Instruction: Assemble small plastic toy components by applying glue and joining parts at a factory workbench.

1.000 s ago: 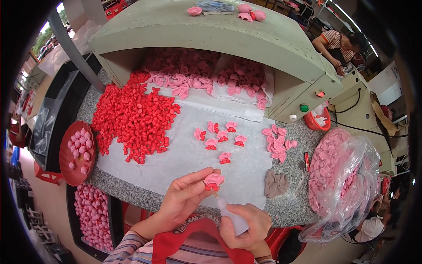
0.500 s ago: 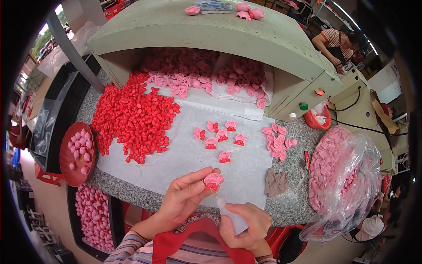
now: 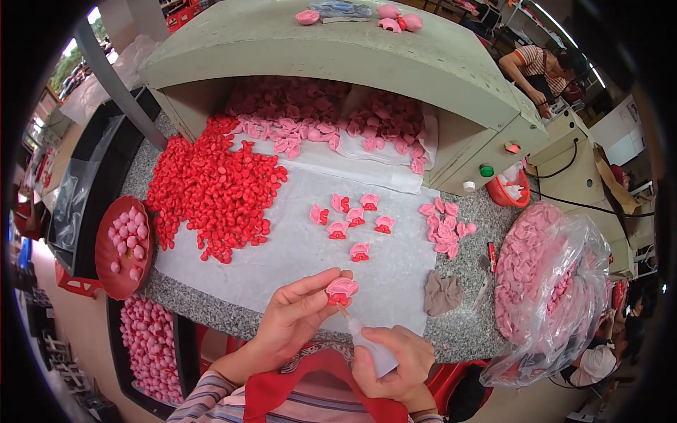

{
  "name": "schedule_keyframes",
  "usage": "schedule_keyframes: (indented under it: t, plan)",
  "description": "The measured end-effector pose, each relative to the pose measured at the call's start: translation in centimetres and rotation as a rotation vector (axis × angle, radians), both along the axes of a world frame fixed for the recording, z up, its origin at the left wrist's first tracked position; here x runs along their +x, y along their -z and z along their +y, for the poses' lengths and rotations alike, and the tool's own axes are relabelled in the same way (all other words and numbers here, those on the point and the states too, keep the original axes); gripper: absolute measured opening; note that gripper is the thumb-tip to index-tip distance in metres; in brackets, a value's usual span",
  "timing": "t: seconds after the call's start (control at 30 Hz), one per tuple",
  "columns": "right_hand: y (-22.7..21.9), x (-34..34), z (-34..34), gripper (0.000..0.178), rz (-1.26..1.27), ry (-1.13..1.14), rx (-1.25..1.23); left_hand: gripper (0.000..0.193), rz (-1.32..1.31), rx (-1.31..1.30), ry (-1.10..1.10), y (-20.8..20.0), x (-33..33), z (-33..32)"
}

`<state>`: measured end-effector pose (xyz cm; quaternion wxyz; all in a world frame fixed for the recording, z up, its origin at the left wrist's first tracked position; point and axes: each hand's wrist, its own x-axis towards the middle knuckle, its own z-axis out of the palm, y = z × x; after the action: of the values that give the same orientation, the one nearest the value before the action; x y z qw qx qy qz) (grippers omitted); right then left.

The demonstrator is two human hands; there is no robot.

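Observation:
Between thumb and fingers, my left hand [image 3: 295,310] pinches a small pink molded piece with red parts [image 3: 341,290] along its bottom. My right hand [image 3: 396,363] is wrapped round a pale glue bottle [image 3: 375,350], whose thin nozzle tip meets or nearly meets the red underside of that piece. Beyond my hands, several pink-and-red pieces [image 3: 360,252] lie on white paper [image 3: 303,211]. A large heap of small red parts [image 3: 211,190] covers the paper's left side. To the right sits a small pile of plain pink pieces [image 3: 446,227].
Behind stands a pale metal housing [image 3: 338,53] with pink pieces inside its opening. A red bowl [image 3: 106,257] of pink balls is at left, above a black crate [image 3: 185,359]. Right are a grey cloth [image 3: 443,293], a red basket [image 3: 509,199] and a plastic bag [image 3: 564,275] of pink parts.

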<state>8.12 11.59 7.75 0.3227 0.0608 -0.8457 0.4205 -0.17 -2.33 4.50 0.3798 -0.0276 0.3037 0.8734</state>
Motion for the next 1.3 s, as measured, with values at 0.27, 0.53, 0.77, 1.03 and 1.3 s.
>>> schedule_keyframes:
  t: [0.27, 0.53, 0.77, 1.03, 1.3]
  plan:
    - [-0.31, 0.58, 0.27, 0.025, -0.013, 0.063, 0.013, 0.039, -0.027, -0.008, -0.050, 0.18, -0.09, 0.09]
    - [-0.05, 0.66, 0.13, 0.023, -0.039, 0.056, 0.010, 0.041, -0.031, -0.020, -0.066, 0.12, -0.12, 0.20]
    - [0.07, 0.44, 0.02, 0.024, -0.036, 0.038, 0.011, 0.036, -0.022, 0.020, -0.057, 0.22, -0.02, 0.00]
    - [0.14, 0.34, -0.06, 0.023, -0.041, 0.033, 0.009, 0.039, -0.018, -0.005, -0.072, 0.32, -0.06, 0.00]
    - [0.14, 0.36, -0.07, 0.023, -0.037, 0.035, 0.005, 0.039, -0.022, -0.014, -0.072, 0.31, 0.00, -0.05]
